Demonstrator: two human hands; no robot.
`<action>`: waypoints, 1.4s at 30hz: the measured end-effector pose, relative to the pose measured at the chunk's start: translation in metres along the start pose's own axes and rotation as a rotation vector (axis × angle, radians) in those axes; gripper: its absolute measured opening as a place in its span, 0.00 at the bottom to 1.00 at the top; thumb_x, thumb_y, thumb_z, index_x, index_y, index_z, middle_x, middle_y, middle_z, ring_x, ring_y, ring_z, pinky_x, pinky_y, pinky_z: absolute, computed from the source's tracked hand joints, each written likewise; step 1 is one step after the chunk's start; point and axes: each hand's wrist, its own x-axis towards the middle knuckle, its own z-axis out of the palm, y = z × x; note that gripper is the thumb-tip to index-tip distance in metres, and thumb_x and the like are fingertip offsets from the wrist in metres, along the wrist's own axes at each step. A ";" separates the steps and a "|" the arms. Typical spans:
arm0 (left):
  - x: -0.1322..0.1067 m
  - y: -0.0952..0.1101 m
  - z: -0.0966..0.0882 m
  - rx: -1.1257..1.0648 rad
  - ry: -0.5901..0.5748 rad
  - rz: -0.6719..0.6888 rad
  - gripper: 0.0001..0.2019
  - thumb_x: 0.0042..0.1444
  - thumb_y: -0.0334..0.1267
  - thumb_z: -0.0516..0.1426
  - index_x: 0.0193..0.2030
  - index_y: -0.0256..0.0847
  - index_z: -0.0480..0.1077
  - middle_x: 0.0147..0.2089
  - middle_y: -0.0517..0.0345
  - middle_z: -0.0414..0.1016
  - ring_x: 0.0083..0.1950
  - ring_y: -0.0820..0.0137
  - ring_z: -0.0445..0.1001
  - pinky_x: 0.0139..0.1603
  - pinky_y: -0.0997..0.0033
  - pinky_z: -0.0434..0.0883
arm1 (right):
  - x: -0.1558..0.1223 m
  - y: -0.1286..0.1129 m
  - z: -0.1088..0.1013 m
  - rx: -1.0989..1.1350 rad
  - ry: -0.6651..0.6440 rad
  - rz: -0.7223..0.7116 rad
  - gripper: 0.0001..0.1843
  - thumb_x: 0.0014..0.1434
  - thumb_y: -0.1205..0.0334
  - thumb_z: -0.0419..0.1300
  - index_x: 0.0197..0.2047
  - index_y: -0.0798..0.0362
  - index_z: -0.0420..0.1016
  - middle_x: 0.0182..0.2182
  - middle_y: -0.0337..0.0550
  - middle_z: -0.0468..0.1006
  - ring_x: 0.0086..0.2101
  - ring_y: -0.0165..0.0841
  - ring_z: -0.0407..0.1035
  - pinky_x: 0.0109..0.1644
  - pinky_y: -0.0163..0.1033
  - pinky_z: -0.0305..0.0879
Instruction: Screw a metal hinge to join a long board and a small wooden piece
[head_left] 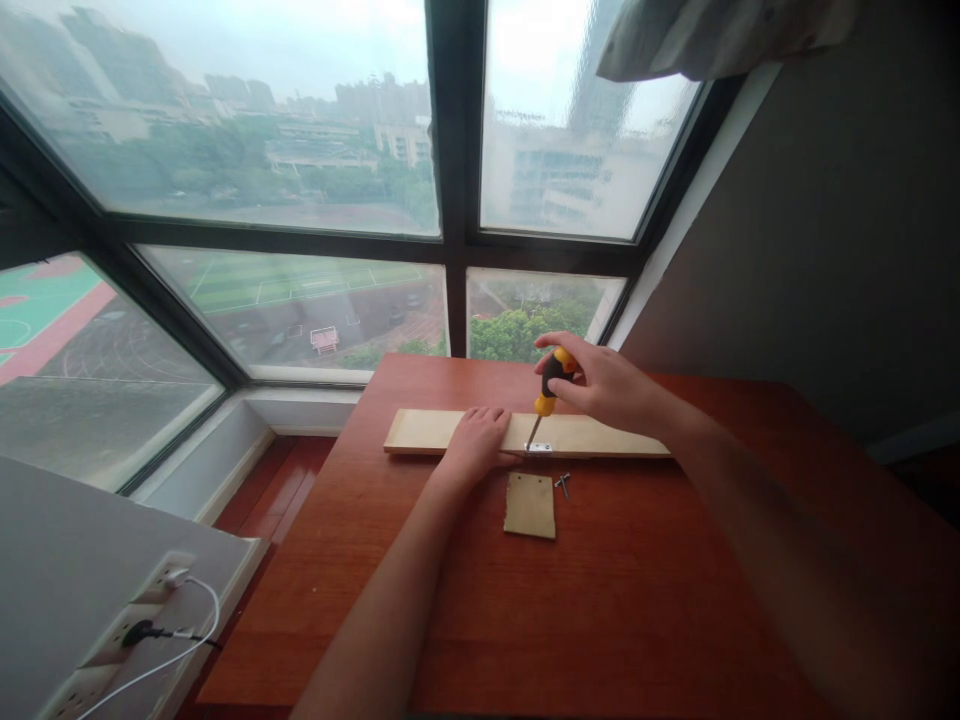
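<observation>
A long pale wooden board lies across the table, and a small silver metal plate with holes sits at its near edge. My right hand is closed around the handle of a yellow and black screwdriver. The shaft slants down, with its tip at the left end of the metal plate; whether a screw is under it is too small to tell. Left of the plate, my left hand grips the board, fingers over the top and thumb along the near edge.
A small tan square piece with two holes lies in front of the board, and several loose screws lie beside it. The reddish wooden table stands against large windows. Wall sockets with plugged cables are at lower left.
</observation>
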 end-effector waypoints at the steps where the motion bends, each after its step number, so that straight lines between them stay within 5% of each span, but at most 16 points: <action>1: 0.000 0.000 0.000 0.000 0.004 0.002 0.29 0.45 0.50 0.67 0.51 0.40 0.64 0.52 0.46 0.73 0.55 0.55 0.70 0.55 0.60 0.64 | 0.002 0.001 0.000 -0.030 0.002 0.013 0.24 0.59 0.63 0.56 0.59 0.53 0.65 0.44 0.45 0.78 0.41 0.35 0.73 0.44 0.39 0.67; 8: -0.001 0.001 -0.001 -0.004 0.013 0.001 0.27 0.46 0.49 0.67 0.49 0.40 0.64 0.52 0.46 0.73 0.54 0.56 0.71 0.55 0.59 0.64 | 0.000 -0.013 0.015 -0.468 0.186 0.122 0.22 0.62 0.47 0.53 0.53 0.52 0.69 0.35 0.47 0.80 0.33 0.42 0.73 0.32 0.41 0.62; 17: 0.000 0.001 0.000 -0.004 0.009 -0.004 0.27 0.46 0.50 0.67 0.49 0.42 0.64 0.52 0.47 0.73 0.54 0.56 0.71 0.55 0.60 0.64 | -0.006 -0.006 0.016 -0.153 0.127 0.024 0.21 0.61 0.62 0.53 0.57 0.53 0.62 0.44 0.49 0.77 0.35 0.36 0.73 0.38 0.39 0.65; 27: 0.000 0.000 0.001 -0.007 0.005 -0.010 0.28 0.45 0.50 0.67 0.49 0.41 0.65 0.52 0.45 0.73 0.55 0.55 0.71 0.55 0.59 0.64 | -0.008 -0.016 0.020 -0.435 0.205 0.087 0.14 0.62 0.54 0.54 0.48 0.51 0.68 0.33 0.42 0.79 0.28 0.36 0.71 0.30 0.39 0.56; 42: 0.000 0.001 0.002 -0.004 0.023 -0.014 0.28 0.45 0.49 0.67 0.49 0.42 0.64 0.51 0.47 0.73 0.54 0.56 0.71 0.55 0.59 0.64 | -0.011 -0.031 0.030 -0.711 0.266 0.201 0.18 0.62 0.44 0.53 0.42 0.51 0.69 0.27 0.46 0.78 0.26 0.40 0.73 0.24 0.38 0.45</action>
